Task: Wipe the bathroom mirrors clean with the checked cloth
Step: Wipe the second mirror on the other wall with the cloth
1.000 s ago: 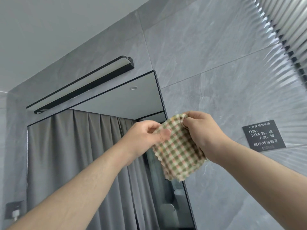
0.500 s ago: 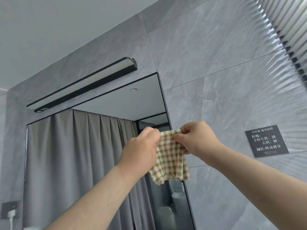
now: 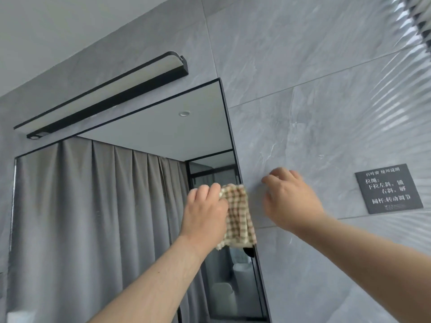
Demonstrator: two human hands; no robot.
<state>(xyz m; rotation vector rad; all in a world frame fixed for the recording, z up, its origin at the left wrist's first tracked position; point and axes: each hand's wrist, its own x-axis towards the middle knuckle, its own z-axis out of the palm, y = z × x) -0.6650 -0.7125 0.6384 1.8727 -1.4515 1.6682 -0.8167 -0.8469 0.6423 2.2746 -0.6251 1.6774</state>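
My left hand [image 3: 205, 213] grips the checked cloth [image 3: 239, 220], a green, pink and cream square that hangs down bunched over the right edge of the mirror [image 3: 144, 136]. The black-framed mirror fills the left of the view and reflects grey curtains and a ceiling. To the right of the cloth my right hand [image 3: 290, 199] is off it, in front of the grey tile wall, fingers loosely curled and holding nothing.
A black bar lamp [image 3: 105, 94] is mounted above the mirror. A dark sign [image 3: 388, 188] with white writing is fixed to the grey tiled wall [image 3: 303, 89] on the right. Window blinds [image 3: 422, 22] show at the top right corner.
My right hand has let go of the cloth and moved right. The left hand now holds the cloth alone, and it hangs bunched instead of spread between both hands.
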